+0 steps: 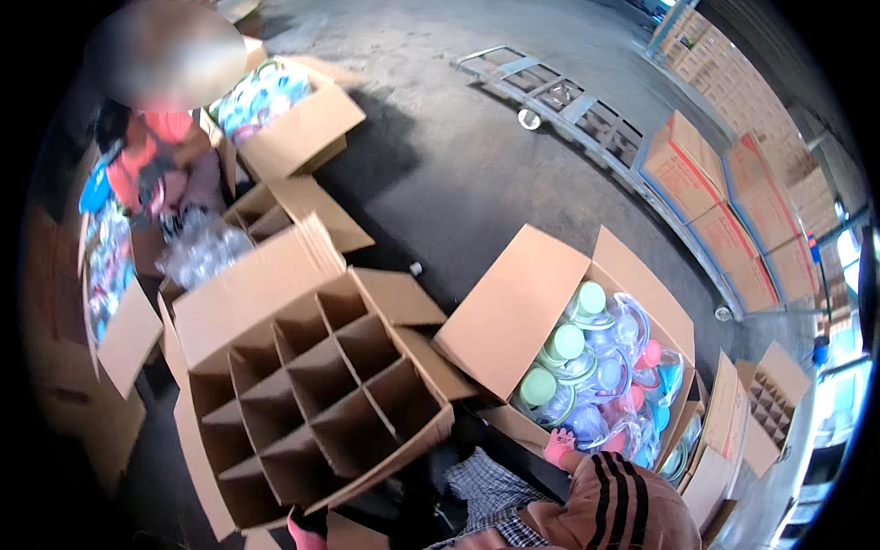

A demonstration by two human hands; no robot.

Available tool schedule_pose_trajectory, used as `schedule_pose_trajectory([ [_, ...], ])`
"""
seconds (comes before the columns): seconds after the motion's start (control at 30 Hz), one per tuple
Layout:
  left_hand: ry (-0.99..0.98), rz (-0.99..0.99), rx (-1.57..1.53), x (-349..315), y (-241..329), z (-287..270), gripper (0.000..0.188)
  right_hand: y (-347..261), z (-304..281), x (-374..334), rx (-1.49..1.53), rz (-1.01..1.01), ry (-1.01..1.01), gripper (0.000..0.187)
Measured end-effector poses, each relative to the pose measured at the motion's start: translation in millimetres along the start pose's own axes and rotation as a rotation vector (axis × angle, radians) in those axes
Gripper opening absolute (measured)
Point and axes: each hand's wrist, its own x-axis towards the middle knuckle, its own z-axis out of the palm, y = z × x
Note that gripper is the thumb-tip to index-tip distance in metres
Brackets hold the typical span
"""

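My right hand (558, 447), in a pink glove, is at the near left rim of an open cardboard box (522, 307). Its fingers look stretched out beside the plastic-wrapped items, with no item plainly in them. Inside are several round containers in clear bags, among them a green one (568, 342), a purple one (587, 424) and a pink one (631, 398). My left hand (308, 533), also pink-gloved, is at the lower edge, close to the near corner of a large box with cardboard dividers (335, 385). Its fingers are mostly cut off. The compartments show no goods.
A co-worker (165, 165) sits at the upper left among open boxes of wrapped goods (261, 96) and clear plastic bags (206, 249). A metal flatbed cart (568, 108) carries stacked cartons (733, 215). Another divided box (773, 403) stands at the right.
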Motion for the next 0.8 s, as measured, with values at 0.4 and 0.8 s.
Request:
schedule_pose_trajectory([
  [0.4, 0.111, -0.055, 0.18, -107.1, 140.8, 153.2, 0.031, -164.1, -228.4, -139.7, 1.184, -0.513, -1.02, 0.066],
  [0.8, -0.277, -0.129, 0.449, -92.8, 162.8, 239.4, 0.032, -163.0, -268.5, -207.2, 1.541, -0.669, -0.641, 0.061],
])
